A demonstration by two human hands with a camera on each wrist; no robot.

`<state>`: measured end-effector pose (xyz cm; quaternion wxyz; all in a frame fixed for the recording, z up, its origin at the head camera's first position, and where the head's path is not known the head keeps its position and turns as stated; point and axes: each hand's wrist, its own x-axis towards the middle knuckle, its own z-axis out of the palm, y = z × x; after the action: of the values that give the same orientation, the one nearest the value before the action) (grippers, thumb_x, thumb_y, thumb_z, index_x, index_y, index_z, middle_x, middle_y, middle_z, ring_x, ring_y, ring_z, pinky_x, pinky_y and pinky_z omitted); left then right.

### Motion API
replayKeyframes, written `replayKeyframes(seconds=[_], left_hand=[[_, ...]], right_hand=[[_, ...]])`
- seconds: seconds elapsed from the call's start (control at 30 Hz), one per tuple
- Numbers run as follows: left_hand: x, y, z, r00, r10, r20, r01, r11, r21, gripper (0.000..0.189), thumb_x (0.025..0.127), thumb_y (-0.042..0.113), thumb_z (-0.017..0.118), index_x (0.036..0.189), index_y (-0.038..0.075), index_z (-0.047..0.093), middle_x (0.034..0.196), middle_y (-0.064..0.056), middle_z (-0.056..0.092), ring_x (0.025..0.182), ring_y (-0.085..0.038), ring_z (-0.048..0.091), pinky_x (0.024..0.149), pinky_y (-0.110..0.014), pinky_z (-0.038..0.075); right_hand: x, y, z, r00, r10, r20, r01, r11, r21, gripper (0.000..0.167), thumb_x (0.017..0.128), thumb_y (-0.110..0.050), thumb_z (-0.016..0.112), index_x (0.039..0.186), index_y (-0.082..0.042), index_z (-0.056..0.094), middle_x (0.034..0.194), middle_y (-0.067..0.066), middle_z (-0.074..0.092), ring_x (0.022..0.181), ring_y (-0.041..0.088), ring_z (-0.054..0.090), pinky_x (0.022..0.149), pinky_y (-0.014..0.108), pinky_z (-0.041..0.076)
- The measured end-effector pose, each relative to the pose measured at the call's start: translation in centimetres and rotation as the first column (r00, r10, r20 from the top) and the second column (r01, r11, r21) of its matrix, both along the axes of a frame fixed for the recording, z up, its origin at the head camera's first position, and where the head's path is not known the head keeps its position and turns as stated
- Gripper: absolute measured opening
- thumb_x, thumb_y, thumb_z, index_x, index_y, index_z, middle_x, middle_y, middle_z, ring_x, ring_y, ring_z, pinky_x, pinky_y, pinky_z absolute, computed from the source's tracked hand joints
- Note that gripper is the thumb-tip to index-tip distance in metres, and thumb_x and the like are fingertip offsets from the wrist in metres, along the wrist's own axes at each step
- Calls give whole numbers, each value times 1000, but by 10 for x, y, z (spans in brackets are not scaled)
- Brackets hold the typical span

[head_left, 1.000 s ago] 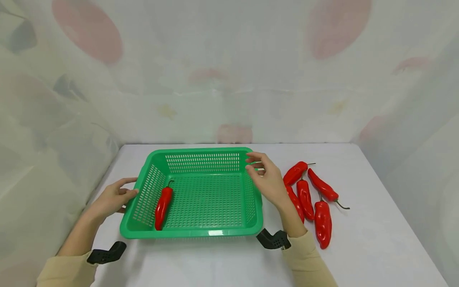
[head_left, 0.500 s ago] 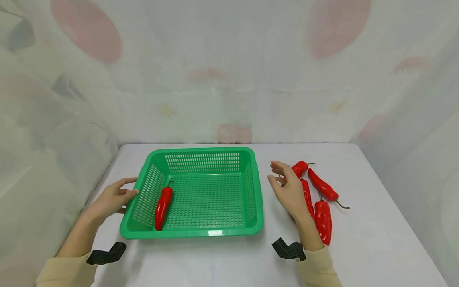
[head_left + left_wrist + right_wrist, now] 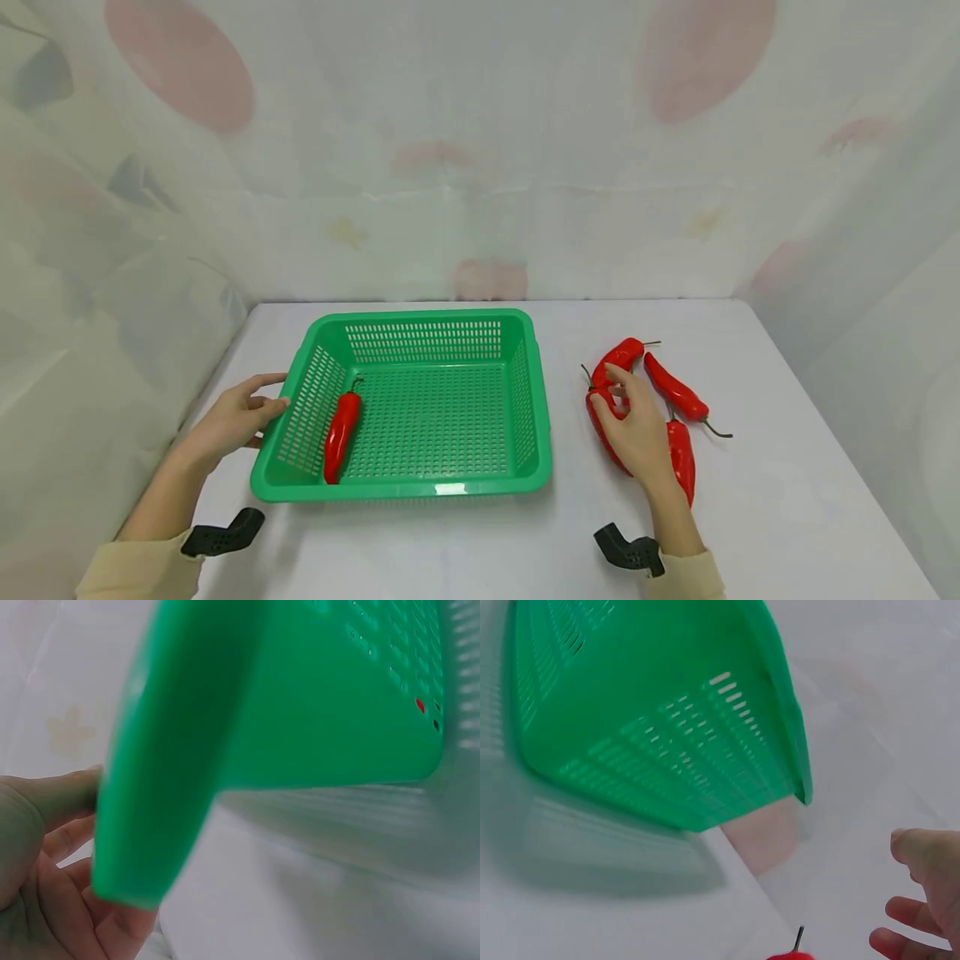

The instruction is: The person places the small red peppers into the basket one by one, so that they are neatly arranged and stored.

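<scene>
A green plastic basket (image 3: 431,421) with slotted walls stands on the table at left centre in the head view. One red chili pepper (image 3: 342,433) lies inside it along the left wall. My left hand (image 3: 231,421) holds the basket's left rim, and in the left wrist view its fingers (image 3: 64,844) lie beside and under that rim. To the right of the basket, my right hand (image 3: 637,425) hovers over several red peppers, thumb and fingers apart with nothing held. Its palm and wrist hide parts of the peppers, among them the nearest pepper (image 3: 603,433).
Another pepper (image 3: 621,357) lies behind the right hand, one more pepper (image 3: 675,387) to its right, and a pepper (image 3: 682,458) beside the wrist. The white table (image 3: 795,467) is bordered at the back by a patterned sheet (image 3: 480,167), with sheets on both sides.
My right hand has moved from the basket's right rim rightward and toward me, over the peppers. The left hand, basket and peppers stay in place.
</scene>
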<state>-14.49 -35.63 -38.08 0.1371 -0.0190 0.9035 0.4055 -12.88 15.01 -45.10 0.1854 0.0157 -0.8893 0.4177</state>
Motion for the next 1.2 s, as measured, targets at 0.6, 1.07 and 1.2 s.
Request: replayKeyframes(seconds=[0.6,1.07,1.2], left_hand=[[0,0,1,1000,-8,21,8,1000,9,63,96,30,48,144,1,19,106,-26,59,78,-24,65,66,-41,55],[0,2,2,1000,-1,17,1,1000,1,63,97,29,48,144,1,19,102,-22,61,77,-23,65,65,-40,55],[-1,1,1,1000,2,19,-2,1000,1,63,96,30,48,144,1,19,102,-22,61,77,-23,64,65,-40,55]], right_hand=[[8,17,-17,963,-103,249,70,988,138,57,82,-24,68,131,-4,46,115,15,56,99,29,51,78,48,50],[6,4,-13,939,-132,319,61,973,222,55,82,-28,67,129,-3,51,110,18,60,96,31,56,76,47,52],[4,-1,-15,937,-119,328,59,981,187,55,82,-27,68,129,-5,51,113,18,60,101,33,56,77,49,52]])
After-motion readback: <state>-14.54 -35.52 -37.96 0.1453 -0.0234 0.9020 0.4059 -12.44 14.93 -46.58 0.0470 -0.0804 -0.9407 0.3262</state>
